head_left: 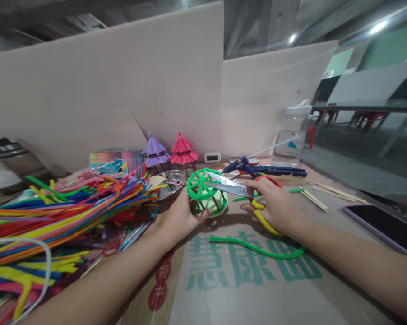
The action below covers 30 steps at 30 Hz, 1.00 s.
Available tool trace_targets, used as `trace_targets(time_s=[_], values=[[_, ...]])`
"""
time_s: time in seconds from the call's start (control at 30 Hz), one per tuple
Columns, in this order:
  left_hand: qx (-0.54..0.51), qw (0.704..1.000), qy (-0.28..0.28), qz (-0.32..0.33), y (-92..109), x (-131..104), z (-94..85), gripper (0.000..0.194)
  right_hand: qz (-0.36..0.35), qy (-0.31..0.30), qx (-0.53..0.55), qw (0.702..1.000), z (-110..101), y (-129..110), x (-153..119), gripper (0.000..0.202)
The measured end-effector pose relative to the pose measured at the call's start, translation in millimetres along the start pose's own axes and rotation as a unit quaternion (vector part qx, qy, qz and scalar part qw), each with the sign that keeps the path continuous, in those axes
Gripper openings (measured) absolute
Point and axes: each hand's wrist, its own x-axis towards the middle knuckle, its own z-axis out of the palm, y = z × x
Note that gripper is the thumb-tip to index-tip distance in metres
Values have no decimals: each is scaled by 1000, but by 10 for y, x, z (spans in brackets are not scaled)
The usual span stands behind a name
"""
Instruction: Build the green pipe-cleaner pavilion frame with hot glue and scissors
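Observation:
Near the middle, my left hand (185, 214) is closed on a small green pavilion-like frame (205, 185), with a round spoked top, brown posts and a pale green base. My right hand (279, 203) grips scissors (235, 186) with yellow and red handles. Their blades are parted and reach over the right side of the green top; whether they touch it I cannot tell. A long green pipe cleaner (257, 250) lies curved on the printed board (244, 293) below my hands. Short green pieces lie by the scissors.
Colourful pipe cleaners (71, 212) pile up at the left. Purple (155, 151) and pink (183, 150) tiered roofs stand at the back, near a glue gun (242, 167). Farther right are a water jug (289, 135), wooden sticks (313, 198) and a phone (386, 225).

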Motion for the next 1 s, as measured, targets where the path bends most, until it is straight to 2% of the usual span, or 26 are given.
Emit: trace_targets(time_s=[0.23,0.4,0.57,0.73,0.9,1.0], values=[[26,1000,-2,1,3,-3,-2,70,12,-8,-12,1000,-30,-30,4,42],[55,998,1,-33,-13,-19,2,70,27,-20,-18,999,-81,-66,6,36],[46,998,1,-39,-18,-22,-4,68,39,-21,-38,998,-114,-97,3,36],[55,997,0,-52,12,-20,-8,67,44,-17,-42,998,-69,-66,-2,39],[57,996,1,-63,31,-20,-5,68,40,21,-6,999,-25,-3,4,41],[51,997,2,-59,22,-22,-6,67,28,7,-7,1000,-18,8,8,42]])
